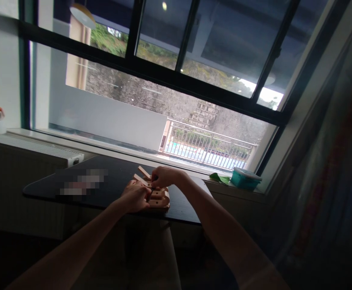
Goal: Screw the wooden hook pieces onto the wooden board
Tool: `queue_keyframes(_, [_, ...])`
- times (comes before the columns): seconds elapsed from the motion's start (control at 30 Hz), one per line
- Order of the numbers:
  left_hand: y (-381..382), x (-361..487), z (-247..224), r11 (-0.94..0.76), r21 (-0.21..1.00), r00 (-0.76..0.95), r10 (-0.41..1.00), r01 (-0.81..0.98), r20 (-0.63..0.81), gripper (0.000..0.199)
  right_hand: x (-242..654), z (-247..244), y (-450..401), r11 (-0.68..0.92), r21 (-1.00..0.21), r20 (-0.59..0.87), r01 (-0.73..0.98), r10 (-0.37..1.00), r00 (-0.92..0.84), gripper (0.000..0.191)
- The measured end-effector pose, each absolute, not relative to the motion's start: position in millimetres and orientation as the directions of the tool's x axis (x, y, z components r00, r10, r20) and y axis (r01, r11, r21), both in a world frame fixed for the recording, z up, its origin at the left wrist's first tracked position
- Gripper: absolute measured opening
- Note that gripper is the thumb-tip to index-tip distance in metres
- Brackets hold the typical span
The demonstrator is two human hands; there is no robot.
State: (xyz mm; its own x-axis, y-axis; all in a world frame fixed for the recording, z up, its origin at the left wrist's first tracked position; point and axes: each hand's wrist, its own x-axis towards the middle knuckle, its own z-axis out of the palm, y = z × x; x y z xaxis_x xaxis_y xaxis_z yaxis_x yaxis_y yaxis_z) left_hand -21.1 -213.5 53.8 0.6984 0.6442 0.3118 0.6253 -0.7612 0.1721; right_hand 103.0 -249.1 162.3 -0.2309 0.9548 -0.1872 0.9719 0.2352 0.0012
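Pale-brown holed wooden pieces (161, 203): on black tabletop (115, 167), at both hands' fingertips
Left hand (136, 196): curled, left side; grip unclear
Right hand (166, 177): bent, far side; grip unclear
Teal plastic box (245, 179): right, lidded; contents unclear

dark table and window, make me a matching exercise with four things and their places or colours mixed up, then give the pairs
1. wooden pieces
2. lidded box
3. radiator
4. railing

A. outside, beyond the window
B. teal, at the right
C. on the table, by the left hand and right hand
D. ribbed on top, at the left

Pairs: 1-C, 2-B, 3-D, 4-A
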Motion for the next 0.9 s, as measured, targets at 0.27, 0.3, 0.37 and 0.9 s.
queue_keyframes(0.27, [-212, -22, 53, -0.775, 0.149, 0.71, 0.625, 0.614, 0.325, 0.029, 100, 170, -249, 0.26, 0.062, -0.207, 0.964, 0.948, -0.242, 0.041])
queue_keyframes(0.3, [-212, -22, 53, -0.769, 0.15, 0.704, 0.632, 0.621, 0.323, 0.029, 98, 173, -251, 0.279, 0.082, -0.198, 0.957, 0.945, -0.259, 0.039])
queue_keyframes(0.37, [-212, -22, 54, -0.757, 0.15, 0.695, 0.646, 0.636, 0.317, 0.029, 94, 177, -255, 0.317, 0.129, -0.186, 0.94, 0.938, -0.291, 0.031])
queue_keyframes(0.9, [-212, -22, 53, -0.779, 0.139, 0.715, 0.619, 0.611, 0.326, 0.03, 101, 168, -246, 0.299, 0.062, -0.189, 0.952, 0.94, -0.283, 0.028])
